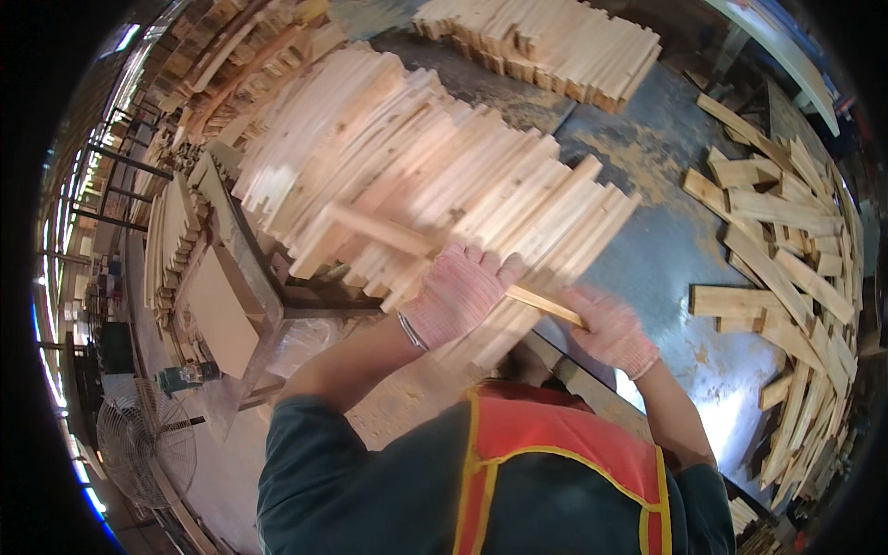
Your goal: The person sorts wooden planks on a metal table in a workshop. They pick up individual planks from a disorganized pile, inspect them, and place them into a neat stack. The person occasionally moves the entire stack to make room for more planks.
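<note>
A light wooden strip [546, 303] runs slantwise between my hands, its far left end blurred above the stacked wood. My left hand [464, 294], in a pinkish knit glove, is closed round the strip near its middle. At the strip's right end is my right hand [612, 330] in a matching glove; it is smeared by motion, but its fingers look wrapped over the end. Just beyond both hands lies a wide layer of wooden strips [398, 139] set side by side, with uneven ends.
Another stack of strips [546, 46] lies at the far side of the grey metal surface [638, 217], which has sawdust on it. A jumbled heap of boards [786, 231] fills the right. To the left are a wooden-edged table [248, 268] and a standing fan [143, 444].
</note>
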Tool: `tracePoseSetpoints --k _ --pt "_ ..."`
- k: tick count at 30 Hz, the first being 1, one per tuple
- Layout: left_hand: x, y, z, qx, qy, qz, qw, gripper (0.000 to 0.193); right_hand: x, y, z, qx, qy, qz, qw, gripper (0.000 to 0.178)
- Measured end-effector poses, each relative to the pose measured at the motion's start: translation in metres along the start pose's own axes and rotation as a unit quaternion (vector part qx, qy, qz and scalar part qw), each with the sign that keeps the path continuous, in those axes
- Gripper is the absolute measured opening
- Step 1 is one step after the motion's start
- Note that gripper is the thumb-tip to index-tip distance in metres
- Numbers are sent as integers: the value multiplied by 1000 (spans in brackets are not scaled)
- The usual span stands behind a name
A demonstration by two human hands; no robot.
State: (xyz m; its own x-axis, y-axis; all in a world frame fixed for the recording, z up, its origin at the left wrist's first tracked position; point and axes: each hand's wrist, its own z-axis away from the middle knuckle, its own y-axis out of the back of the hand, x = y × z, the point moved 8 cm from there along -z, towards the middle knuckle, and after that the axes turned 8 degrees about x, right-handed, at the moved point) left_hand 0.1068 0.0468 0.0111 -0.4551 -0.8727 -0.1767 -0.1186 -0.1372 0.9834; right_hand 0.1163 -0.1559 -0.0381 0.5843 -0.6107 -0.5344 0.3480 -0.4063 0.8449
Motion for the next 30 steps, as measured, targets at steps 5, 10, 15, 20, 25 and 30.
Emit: tracePoseSetpoints --k 5,10,15,20,25,30 --pt "-132 -64 29 -152 228 -12 962 28 -8 67 0 295 -33 48 954 80" --pt "-266 -137 94 -33 354 -142 924 68 47 17 51 212 -176 -39 960 79" --pt "-244 -157 60 48 308 -227 923 70 132 -2 150 192 -366 -171 894 78" --pt "-51 -121 4 90 234 -43 967 71 286 31 265 450 -480 -372 654 72" --pt "142 -88 -81 45 74 161 983 79 435 66 433 738 -511 -342 277 55" --pt "266 -90 -193 -58 -32 181 981 95 488 115 470 781 -360 -487 151 47"
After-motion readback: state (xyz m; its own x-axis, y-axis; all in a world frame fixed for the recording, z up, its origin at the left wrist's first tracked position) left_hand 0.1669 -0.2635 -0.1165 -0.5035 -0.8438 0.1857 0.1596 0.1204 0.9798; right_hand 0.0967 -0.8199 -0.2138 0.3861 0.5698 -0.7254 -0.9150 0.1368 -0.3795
